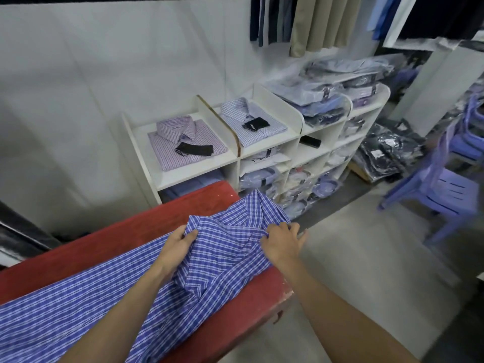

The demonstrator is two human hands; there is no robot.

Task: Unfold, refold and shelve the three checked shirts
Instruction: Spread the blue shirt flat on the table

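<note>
A blue checked shirt (110, 292) lies spread and rumpled along the red-covered table (112, 237). My left hand (180, 242) grips a fold of its cloth near the collar end. My right hand (282, 242) pinches the cloth at the shirt's right edge, by the table's end. A folded pink checked shirt (167, 145) with a black tag lies on the top left bay of the white shelf unit (272, 145). A folded light blue checked shirt (262, 119) with a black tag lies in the bay beside it.
Bagged shirts (322, 98) pile on the shelf's right bays and fill the lower cubbies. A black stack of bagged garments (385, 155) sits on the floor. Stacked purple plastic chairs (450, 176) stand at the right. Trousers (322, 22) hang above. A white wall is behind.
</note>
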